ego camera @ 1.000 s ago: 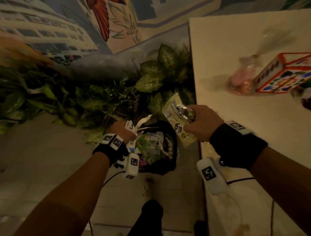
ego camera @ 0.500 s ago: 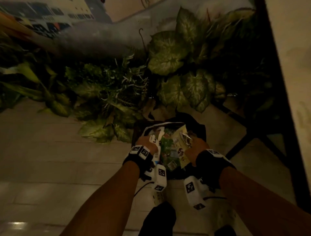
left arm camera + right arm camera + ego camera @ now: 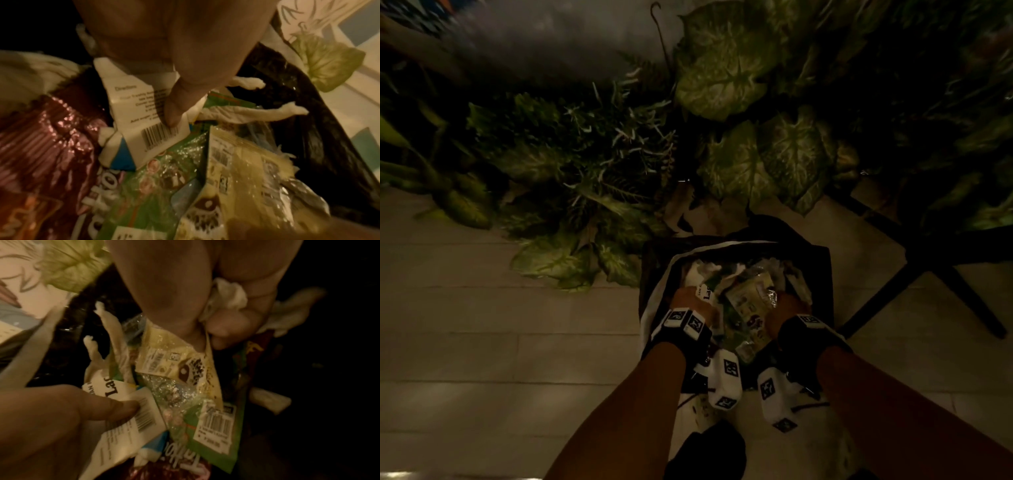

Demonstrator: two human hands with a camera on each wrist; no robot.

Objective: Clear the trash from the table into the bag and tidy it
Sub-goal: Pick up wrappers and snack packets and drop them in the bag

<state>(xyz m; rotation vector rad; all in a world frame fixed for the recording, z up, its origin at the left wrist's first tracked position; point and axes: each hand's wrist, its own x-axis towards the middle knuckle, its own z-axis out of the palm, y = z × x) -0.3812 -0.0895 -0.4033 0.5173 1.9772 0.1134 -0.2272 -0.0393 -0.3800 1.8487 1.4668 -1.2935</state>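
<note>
The left hand (image 3: 174,48) pinched a white paper carton (image 3: 144,116), thumb pressed by its barcode. The right hand (image 3: 205,288) gripped the yellow snack wrapper (image 3: 185,369) at its top edge, a crumpled tissue (image 3: 228,295) tucked in its curled fingers. Both were down inside the black trash bag (image 3: 822,274) on the floor; a second before, the wrapper was held above the desk edge. Only the wrist views showed a green wrapper (image 3: 148,186) and a maroon foil wrapper (image 3: 41,146) beneath.
</note>
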